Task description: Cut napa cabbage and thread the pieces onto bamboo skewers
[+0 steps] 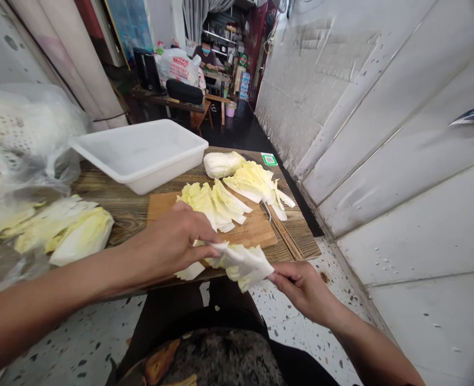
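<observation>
Folded pale cabbage leaves (245, 265) are stretched between my two hands, above the table's front edge. My left hand (184, 233) pinches their left end between thumb and fingers. At the other end, the closed fingers of my right hand (295, 287) grip the white stem part; whether a stick runs through the leaves is hidden. Behind them, a wooden cutting board (257, 230) carries cut cabbage pieces (216, 203). Thin bamboo skewers (287, 236) lie along the board's right side, beside a partly covered metal tool (266, 210). More leaves (257, 179) are heaped beyond.
A white plastic tub (168, 166) stands at the table's back left. Loose cabbage (84, 236) and a clear plastic bag (23, 134) occupy the left side. A whole cabbage (223, 163) lies at the back, near a green-edged code card (269, 159). Another person (208, 56) sits far behind.
</observation>
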{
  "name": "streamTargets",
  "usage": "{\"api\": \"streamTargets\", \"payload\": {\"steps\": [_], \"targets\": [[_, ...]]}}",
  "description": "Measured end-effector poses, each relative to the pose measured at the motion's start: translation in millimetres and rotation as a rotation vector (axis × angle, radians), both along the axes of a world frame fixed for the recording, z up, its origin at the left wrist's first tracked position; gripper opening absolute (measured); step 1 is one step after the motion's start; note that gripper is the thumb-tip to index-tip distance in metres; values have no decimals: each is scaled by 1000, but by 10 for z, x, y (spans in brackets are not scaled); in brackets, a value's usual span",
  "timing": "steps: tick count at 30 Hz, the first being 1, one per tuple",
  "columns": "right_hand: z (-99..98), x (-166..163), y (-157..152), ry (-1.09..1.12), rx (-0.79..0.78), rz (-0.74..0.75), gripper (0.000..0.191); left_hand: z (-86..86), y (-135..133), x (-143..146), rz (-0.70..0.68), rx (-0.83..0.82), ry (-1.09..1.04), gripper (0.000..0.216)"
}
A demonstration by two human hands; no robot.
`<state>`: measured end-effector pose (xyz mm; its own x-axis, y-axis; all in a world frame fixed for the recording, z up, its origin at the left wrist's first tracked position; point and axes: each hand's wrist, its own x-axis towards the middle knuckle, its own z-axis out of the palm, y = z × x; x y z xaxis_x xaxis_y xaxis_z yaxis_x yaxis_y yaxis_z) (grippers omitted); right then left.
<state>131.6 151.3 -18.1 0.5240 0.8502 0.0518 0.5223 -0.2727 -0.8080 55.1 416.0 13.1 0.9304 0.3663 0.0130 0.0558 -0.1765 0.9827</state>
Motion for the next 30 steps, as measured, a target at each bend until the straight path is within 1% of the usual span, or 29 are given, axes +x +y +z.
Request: {"api": "streamTargets", "payload": {"steps": [1,2,3,4,5,6,7,9,10,11,12,13,14,15,16,18,21,23,26,28,30], "targets": [[30,7,2,-66,48,-32,32,70,2,-22,-13,115,-6,31],[56,19,6,-162,102,-74,29,129,12,-50,27,246,-33,34],[73,34,13,-284,157,-121,26,169,31,-81,130,362,-71,40],[75,51,28,-423,208,-168,24,184,56,-111,270,420,-102,46],[58,68,53,-573,253,-211,23,174,86,-135,385,407,-96,49],[20,82,90,-731,292,-245,20,140,117,-154,444,312,-54,50],[-37,89,138,-884,319,-262,18,86,145,-167,445,141,10,52],[-196,72,264,-1135,336,-224,18,-51,181,-190,328,-306,132,58],[-289,45,335,-1212,326,-163,20,-123,185,-208,273,-509,166,61],[-384,5,405,-1254,307,-89,23,-193,181,-232,250,-666,181,63],[-477,-43,472,-1267,284,-22,24,-260,169,-263,261,-770,180,61],[-565,-97,533,-1256,262,27,25,-325,154,-297,299,-825,165,55],[-648,-150,588,-1235,247,48,25,-392,137,-332,344,-846,143,45],[-723,-198,636,-1209,236,44,25,-462,121,-363,380,-847,116,37],[-793,-238,679,-1182,232,18,25,-538,108,-387,404,-838,87,36],[-917,-286,750,-1134,221,-43,23,-702,92,-409,428,-836,34,43],[-1073,-291,830,-1090,177,-69,22,-949,83,-385,462,-907,-33,37],[-1157,-279,868,-1026,141,-69,21,-1074,76,-363,487,-985,-56,36],[-1245,-289,915,-784,83,-98,20,-1157,53,-357,565,-1138,-81,38],[-1276,-324,950,-616,74,-108,27,-1142,24,-364,619,-1212,-133,39],[-1286,-368,993,-484,112,-99,32,-1085,-21,-361,626,-1244,-205,42]]}}
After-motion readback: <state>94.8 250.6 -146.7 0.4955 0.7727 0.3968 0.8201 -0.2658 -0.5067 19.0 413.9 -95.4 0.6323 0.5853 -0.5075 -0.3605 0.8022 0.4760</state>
